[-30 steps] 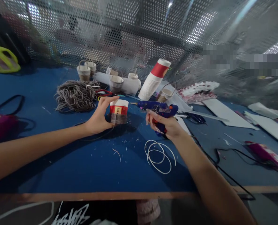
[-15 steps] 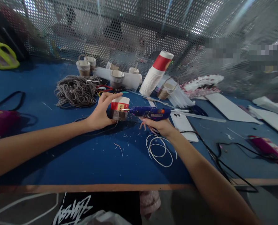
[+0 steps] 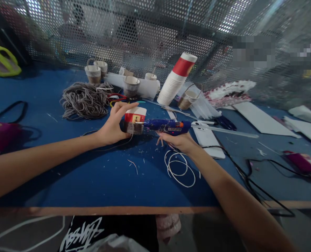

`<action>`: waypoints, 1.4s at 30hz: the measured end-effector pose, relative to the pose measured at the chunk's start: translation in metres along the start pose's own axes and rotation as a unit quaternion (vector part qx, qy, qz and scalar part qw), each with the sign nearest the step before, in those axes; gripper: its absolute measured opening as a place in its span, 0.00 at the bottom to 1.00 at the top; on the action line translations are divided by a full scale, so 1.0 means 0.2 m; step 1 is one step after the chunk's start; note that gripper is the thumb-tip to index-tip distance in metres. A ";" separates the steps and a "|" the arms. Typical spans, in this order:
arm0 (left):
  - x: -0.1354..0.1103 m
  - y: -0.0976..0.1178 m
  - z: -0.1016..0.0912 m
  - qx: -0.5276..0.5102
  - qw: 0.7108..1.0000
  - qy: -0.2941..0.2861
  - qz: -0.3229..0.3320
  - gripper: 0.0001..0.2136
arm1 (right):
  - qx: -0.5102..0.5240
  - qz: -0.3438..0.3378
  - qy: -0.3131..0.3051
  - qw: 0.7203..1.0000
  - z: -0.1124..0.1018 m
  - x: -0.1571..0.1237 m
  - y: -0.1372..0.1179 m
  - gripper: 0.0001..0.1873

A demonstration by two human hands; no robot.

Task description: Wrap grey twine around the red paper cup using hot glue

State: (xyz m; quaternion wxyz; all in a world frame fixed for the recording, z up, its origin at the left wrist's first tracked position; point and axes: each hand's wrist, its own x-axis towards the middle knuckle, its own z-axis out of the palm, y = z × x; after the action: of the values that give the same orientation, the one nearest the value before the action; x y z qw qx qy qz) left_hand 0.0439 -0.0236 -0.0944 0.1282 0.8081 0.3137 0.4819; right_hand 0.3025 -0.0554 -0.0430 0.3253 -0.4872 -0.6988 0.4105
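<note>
My left hand (image 3: pixel 112 125) grips a red and white paper cup (image 3: pixel 137 114) on its side of the table, thumb below and fingers above. Grey-brown cord is wound round the cup's lower part, and a loose end of cord (image 3: pixel 131 139) trails from it. In my right hand (image 3: pixel 180 140) is a blue hot glue gun (image 3: pixel 167 126), held by its handle. Its metal nozzle meets the cup at the upper edge of the wound cord; whether they touch is hard to tell. A clear glue stick (image 3: pixel 231 132) juts from the gun's back.
Behind my hands lie a heap of grey cord (image 3: pixel 84 100), red-handled scissors (image 3: pixel 118 96), several cord-wrapped cups and a leaning cup stack (image 3: pixel 172 84). A white phone (image 3: pixel 209 141), coiled white cord (image 3: pixel 181 169) and black cables (image 3: pixel 247 180) lie rightward. Purple box (image 3: pixel 302 162) sits far right.
The nozzle has shifted very slightly along the top of the wound cord. Both hands keep their holds, and the whole view has shifted a little.
</note>
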 end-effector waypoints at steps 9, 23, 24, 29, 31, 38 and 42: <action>0.00 0.00 0.00 -0.021 1.000 0.000 -0.002 0.41 | -0.002 0.017 0.000 1.000 0.00 0.00 0.00 0.14; 0.00 0.03 0.00 0.013 1.000 -0.006 -0.020 0.41 | -0.019 0.008 -0.017 1.000 0.01 -0.01 -0.03 0.12; 0.00 0.03 0.00 0.014 1.000 -0.005 -0.020 0.41 | -0.020 0.007 -0.015 1.000 0.01 -0.01 -0.03 0.12; 0.00 0.02 0.01 -0.002 1.000 0.000 -0.017 0.41 | -0.024 0.006 -0.002 1.000 0.00 -0.01 -0.02 0.10; 0.00 0.01 0.01 -0.016 1.000 -0.004 -0.018 0.41 | -0.029 0.006 0.000 1.000 0.00 0.00 -0.01 0.10; 0.01 0.01 -0.01 -0.045 0.999 -0.011 -0.021 0.38 | -0.035 0.001 0.005 0.999 0.00 0.00 -0.02 0.11; 0.01 0.01 -0.01 -0.055 0.998 -0.015 -0.019 0.38 | -0.049 0.011 0.009 0.999 0.00 -0.01 -0.02 0.11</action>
State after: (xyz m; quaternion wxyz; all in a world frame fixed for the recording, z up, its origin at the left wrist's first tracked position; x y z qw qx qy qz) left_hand 0.0431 -0.0242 -0.0913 0.1861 0.8005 0.3004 0.4840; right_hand 0.3011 -0.0576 -0.0388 0.3022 -0.5142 -0.7097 0.3749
